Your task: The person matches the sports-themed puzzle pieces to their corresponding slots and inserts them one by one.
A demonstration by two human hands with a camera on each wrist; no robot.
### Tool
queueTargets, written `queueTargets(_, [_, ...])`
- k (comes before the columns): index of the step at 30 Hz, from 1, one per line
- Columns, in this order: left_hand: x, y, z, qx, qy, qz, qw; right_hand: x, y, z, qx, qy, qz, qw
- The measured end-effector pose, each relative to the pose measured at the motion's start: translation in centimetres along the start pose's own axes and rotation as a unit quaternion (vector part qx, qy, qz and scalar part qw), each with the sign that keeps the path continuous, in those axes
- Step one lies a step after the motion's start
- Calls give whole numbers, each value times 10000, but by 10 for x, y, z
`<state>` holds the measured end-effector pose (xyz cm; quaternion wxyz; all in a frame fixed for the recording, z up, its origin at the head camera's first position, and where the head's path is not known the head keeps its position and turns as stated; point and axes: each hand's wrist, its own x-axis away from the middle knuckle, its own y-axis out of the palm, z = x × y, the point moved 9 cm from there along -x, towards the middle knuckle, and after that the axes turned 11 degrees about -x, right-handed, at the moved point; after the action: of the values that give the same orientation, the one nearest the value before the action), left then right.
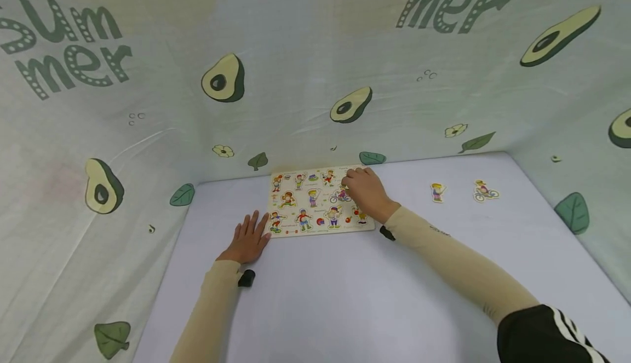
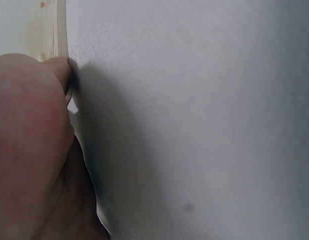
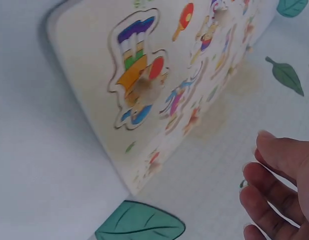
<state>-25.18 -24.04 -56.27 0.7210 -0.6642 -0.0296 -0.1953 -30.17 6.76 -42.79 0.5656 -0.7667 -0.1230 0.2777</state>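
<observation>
A cream wooden puzzle board (image 1: 293,212) with colourful sports figures lies on the white table by the back wall. My left hand (image 1: 246,241) lies with spread fingers at its left edge; in the left wrist view the thumb (image 2: 24,125) is against the board's side. My right hand (image 1: 366,192) is over the right part of the board, covering some figures. In the right wrist view its fingers (image 3: 267,207) are loosely bent with nothing between them. A table-tennis figure (image 3: 137,80) sits in its recess there, with a blurred knob on it.
Two loose pieces lie on the table right of the board: a standing figure (image 1: 437,192) and a cyclist (image 1: 485,190). A cloth wall printed with avocados (image 1: 224,78) and leaves rises behind the table (image 1: 315,286) and along both its sides.
</observation>
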Motion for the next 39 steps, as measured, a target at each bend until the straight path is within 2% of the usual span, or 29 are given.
queueTargets(9, [-1,0,-1,-7,15,-41,10000,37,-11,35,154,312,76,9994])
queueTargets(14, [0,-2,0,-20,48,56,10000,57,-14,61,135,456,193,9987])
queueTargets(25, [11,-21,11,-176,146,707,9972,100,-29,126,-123,997,296,9945])
queueTargets(28, [15,-27,15,-188,115,793,9966,109,-33,141,-190,1163,280,9926])
queueTargets(31, [17,-31,18,-241,45,739,9970,116,-36,154,-192,1376,184,9901])
queueTargets(39, [18,-32,20,-285,0,748,9968,128,-37,180,-237,1710,71,9850])
